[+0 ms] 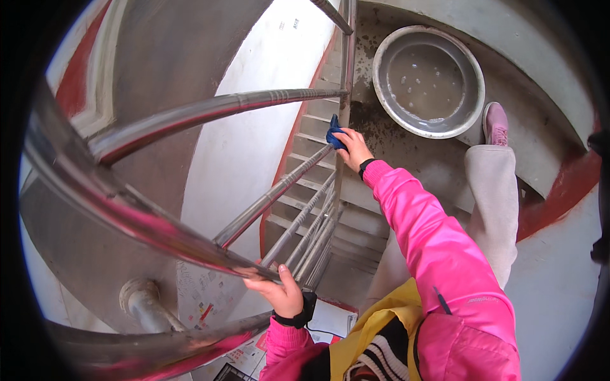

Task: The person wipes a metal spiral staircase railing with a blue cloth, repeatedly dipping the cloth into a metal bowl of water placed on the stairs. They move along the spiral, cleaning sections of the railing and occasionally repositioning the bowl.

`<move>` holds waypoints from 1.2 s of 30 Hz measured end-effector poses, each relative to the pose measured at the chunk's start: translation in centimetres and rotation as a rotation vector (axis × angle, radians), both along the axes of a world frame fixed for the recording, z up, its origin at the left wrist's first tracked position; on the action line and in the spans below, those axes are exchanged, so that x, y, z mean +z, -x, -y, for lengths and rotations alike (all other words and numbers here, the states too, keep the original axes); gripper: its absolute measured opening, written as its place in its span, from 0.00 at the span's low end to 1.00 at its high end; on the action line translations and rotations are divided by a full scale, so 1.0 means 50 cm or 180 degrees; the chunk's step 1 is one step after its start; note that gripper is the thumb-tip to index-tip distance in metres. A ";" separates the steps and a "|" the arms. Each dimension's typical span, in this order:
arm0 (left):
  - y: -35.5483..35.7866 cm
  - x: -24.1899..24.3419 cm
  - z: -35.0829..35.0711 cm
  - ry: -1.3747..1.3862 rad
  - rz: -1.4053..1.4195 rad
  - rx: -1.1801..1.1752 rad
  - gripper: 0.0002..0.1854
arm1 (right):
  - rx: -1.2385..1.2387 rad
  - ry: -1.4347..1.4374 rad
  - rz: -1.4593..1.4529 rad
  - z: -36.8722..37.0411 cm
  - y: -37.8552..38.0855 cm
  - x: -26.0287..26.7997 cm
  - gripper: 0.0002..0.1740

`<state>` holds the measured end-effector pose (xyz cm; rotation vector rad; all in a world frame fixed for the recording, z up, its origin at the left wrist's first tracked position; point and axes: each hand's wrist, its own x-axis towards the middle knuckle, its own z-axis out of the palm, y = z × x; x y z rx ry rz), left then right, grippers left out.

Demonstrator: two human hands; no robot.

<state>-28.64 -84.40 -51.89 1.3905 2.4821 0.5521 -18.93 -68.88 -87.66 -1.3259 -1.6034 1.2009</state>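
My right hand (353,148) grips a dark blue cloth (336,135) against the lower end of a metal baluster (279,193), close to the bottom rail of the stair railing. Around the shiny metal handrail (157,224) my left hand (279,291) is closed, its thumb lying along the top. Beyond my right hand a wide metal basin (429,81) stands on the stairs, holding cloudy grey water with a few bubbles. Wet dark patches mark the concrete beside it.
Concrete steps (352,214) descend below me, with a further flight (305,157) seen through the balusters. My pink shoe (496,125) is beside the basin. A curved wall with a red painted band (562,200) runs along the right. A pipe (147,305) rises at lower left.
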 end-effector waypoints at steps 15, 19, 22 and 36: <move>0.021 -0.011 0.017 -0.0132 0.0133 -0.0099 0.37 | -0.0936 -0.0611 0.0528 -0.165 -0.032 0.118 0.24; 0.026 -0.013 0.022 -0.0101 0.0259 -0.0094 0.36 | -0.1119 -0.0248 0.0087 -0.117 -0.004 0.040 0.22; 0.029 -0.012 0.023 -0.0102 0.0075 -0.0181 0.36 | -0.0771 0.0135 -0.0154 -0.050 -0.008 -0.025 0.18; 0.019 -0.012 0.015 -0.0186 0.0017 -0.0198 0.39 | -0.1898 0.0656 -0.1224 -0.140 -0.002 -0.045 0.29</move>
